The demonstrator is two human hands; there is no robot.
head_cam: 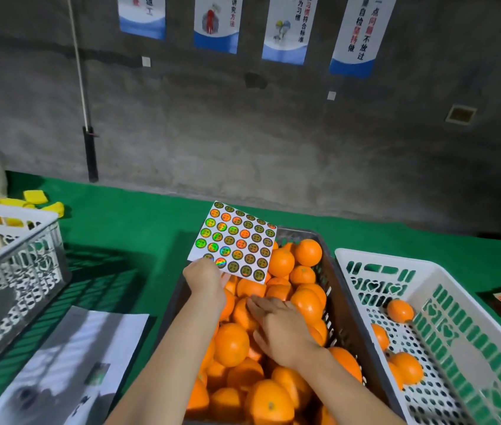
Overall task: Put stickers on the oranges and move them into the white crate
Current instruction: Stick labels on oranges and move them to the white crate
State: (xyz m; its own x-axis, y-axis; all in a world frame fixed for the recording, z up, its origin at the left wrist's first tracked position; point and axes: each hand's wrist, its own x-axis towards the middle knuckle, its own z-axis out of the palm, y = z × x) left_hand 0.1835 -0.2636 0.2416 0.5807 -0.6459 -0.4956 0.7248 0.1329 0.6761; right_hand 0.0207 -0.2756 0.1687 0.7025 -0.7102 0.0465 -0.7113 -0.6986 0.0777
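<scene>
Two hands, left grip (204, 276) pinching sticker sheet (233, 240), right grip (279, 326) on oranges (279, 262)

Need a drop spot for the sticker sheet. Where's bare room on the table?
Free: green cloth between the left white crate and the dark crate, up to the wall. The right white crate holds few oranges, with bare floor at its near end. Crowded: the dark crate is full, both hands over it; papers lie near left.
</scene>
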